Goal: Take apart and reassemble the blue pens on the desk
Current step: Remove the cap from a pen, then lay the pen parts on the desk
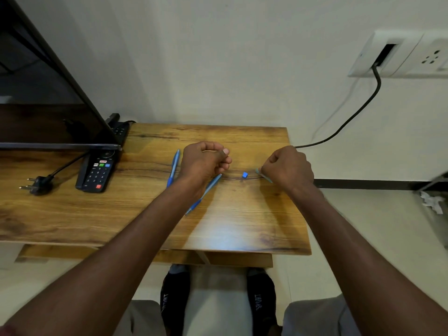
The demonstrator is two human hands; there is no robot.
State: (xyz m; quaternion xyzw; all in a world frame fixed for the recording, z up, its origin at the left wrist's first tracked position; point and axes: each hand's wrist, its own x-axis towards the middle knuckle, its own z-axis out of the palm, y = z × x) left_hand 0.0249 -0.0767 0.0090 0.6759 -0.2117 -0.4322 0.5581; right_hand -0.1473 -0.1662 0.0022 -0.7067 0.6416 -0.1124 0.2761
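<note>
Two whole blue pens lie on the wooden desk (145,214): one pen (174,169) just left of my left hand, the other pen (209,187) slanting out from under my left wrist. My left hand (204,162) hovers over the desk with fingers curled against the thumb; nothing shows inside it. My right hand (288,168) pinches a pale blue pen barrel (261,172) low over the desk. A small blue cap piece (245,175) sits between my hands, beside a thin refill-like rod (252,177) lying flat.
A black remote (97,172) and a loose black plug (36,185) lie at the left, under a dark screen (48,93). A black cable (351,117) runs from the wall socket (400,54) to behind my right hand. The desk's right edge is near my right hand.
</note>
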